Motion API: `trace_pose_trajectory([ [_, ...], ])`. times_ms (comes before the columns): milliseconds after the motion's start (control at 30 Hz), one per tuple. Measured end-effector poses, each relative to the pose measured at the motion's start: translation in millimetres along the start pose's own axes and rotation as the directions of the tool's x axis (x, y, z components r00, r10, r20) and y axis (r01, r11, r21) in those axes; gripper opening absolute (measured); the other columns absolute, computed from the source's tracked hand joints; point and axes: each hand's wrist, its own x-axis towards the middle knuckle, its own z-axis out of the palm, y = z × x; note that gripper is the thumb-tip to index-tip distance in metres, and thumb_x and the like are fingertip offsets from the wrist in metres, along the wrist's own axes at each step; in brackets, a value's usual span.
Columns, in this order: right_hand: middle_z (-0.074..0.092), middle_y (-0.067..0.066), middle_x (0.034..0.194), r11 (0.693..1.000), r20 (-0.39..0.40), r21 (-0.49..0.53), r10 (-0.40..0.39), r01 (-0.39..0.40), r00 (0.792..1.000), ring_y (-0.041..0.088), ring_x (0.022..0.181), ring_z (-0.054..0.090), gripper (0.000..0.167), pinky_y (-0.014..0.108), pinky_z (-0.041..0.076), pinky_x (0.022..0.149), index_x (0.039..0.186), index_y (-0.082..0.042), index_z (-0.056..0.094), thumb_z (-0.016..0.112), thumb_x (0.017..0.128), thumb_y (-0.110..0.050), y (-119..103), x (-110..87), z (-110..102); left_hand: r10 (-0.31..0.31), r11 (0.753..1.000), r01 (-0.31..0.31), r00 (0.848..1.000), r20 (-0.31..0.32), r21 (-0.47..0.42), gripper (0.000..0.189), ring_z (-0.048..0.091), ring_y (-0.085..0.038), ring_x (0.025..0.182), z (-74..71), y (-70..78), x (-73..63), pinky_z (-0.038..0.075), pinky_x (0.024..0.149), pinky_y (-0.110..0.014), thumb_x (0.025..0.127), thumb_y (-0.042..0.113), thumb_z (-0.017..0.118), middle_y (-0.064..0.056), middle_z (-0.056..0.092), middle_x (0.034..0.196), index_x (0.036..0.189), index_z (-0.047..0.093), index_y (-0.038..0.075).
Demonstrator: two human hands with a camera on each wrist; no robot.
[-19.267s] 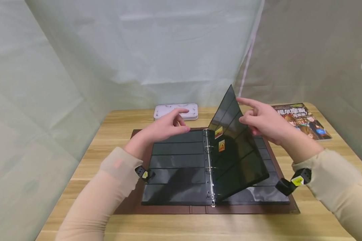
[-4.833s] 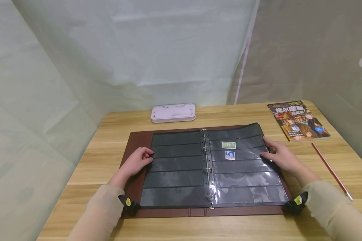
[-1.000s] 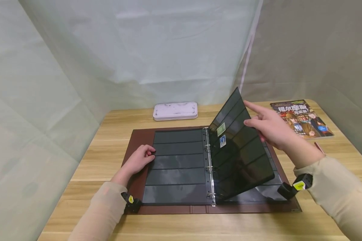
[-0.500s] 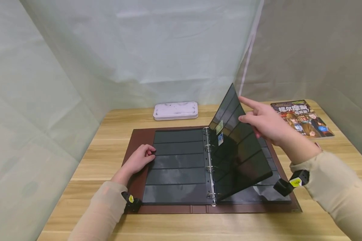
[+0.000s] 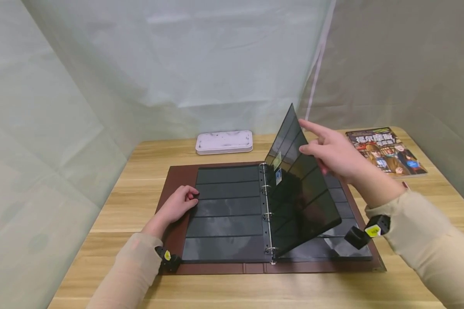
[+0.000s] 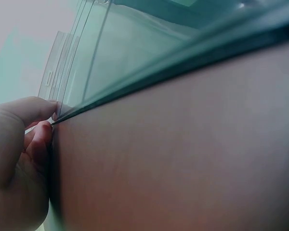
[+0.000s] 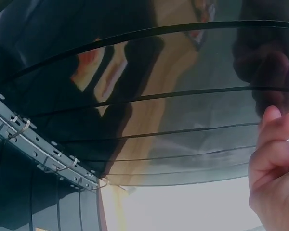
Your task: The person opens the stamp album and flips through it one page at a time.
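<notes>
A brown ring-bound stamp album [image 5: 206, 269] lies spread on the table in the head view. One black page [image 5: 305, 193] stands raised and leans left from the metal rings. My right hand [image 5: 334, 152] holds this page by its right edge, thumb on the near face and index finger stretched along the edge. A green stamp [image 5: 277, 161] and a blue stamp [image 5: 279, 176] sit in its strips near the rings. My left hand [image 5: 179, 204] rests at the left page [image 5: 230, 206] edge, fingers loosely curled. Close up in the left wrist view, its thumb and finger [image 6: 37, 111] touch that edge.
Behind the album sits a white tin case [image 5: 224, 142]. A comic-covered book [image 5: 386, 152] lies at the back right, with a red pencil [image 5: 405, 185] mostly hidden by the right arm. Wooden table [image 5: 201, 292] shows in front; pale cloth hangs behind.
Some seconds ago the stamp page lay flat on the right side. Over the last second my right hand has tipped it further left and upward. My left hand has stayed put.
</notes>
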Motion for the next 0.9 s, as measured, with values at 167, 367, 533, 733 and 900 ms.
trace_pose_trajectory([
  [167,0.041,0.004,0.051,1.000,0.007,0.000,-0.004,0.004,1.000,0.022,0.036,0.042,0.066,0.033,0.029,0.031,0.147,-0.033,0.027,0.059,0.091,-0.021,-5,5.2,6,0.012,1.000,-0.012,1.000,-0.004,-0.001,0.022,0.046,-0.020,0.079,0.5,-1.1,-0.1,0.039,0.070,-0.034,0.089,0.009,0.062,-0.008,0.049,0.089,0.109,0.059,0.001],
  [367,0.040,0.004,0.051,0.999,0.036,0.028,-0.022,0.021,0.999,0.021,0.036,0.041,0.065,0.031,0.029,0.032,0.148,-0.031,0.027,0.058,0.092,-0.019,-12,8.9,13,0.009,1.000,-0.009,1.000,-0.001,-0.005,0.022,0.045,-0.020,0.079,0.3,-0.2,0.1,0.039,0.070,-0.034,0.089,0.008,0.062,-0.008,0.049,0.089,0.109,0.060,0.001],
  [533,0.041,0.004,0.051,0.998,0.049,0.053,-0.020,0.017,0.999,0.020,0.036,0.041,0.064,0.030,0.029,0.032,0.148,-0.031,0.028,0.057,0.092,-0.018,-17,10.1,17,0.014,1.000,-0.014,1.000,-0.002,-0.004,0.022,0.046,-0.020,0.079,0.3,-0.3,0.3,0.039,0.070,-0.034,0.089,0.009,0.062,-0.008,0.049,0.089,0.109,0.060,0.001],
  [733,0.042,0.004,0.052,0.998,0.061,0.052,-0.033,0.030,0.998,0.021,0.037,0.041,0.065,0.032,0.031,0.034,0.149,-0.028,0.025,0.055,0.093,-0.016,-19,12.6,19,0.009,1.000,-0.009,1.000,-0.004,-0.002,0.022,0.046,-0.020,0.079,-0.2,-1.6,-0.2,0.039,0.070,-0.034,0.089,0.009,0.062,-0.008,0.049,0.090,0.109,0.060,0.001],
  [900,0.043,0.004,0.054,0.999,0.069,0.043,-0.035,0.032,0.997,0.020,0.038,0.040,0.066,0.032,0.036,0.039,0.150,-0.023,0.023,0.054,0.093,-0.012,-17,14.9,21,0.006,1.000,-0.006,1.000,-0.006,-0.002,0.022,0.046,-0.021,0.079,0.1,-1.2,-0.2,0.039,0.070,-0.034,0.089,0.009,0.062,-0.008,0.049,0.090,0.109,0.060,0.001],
])
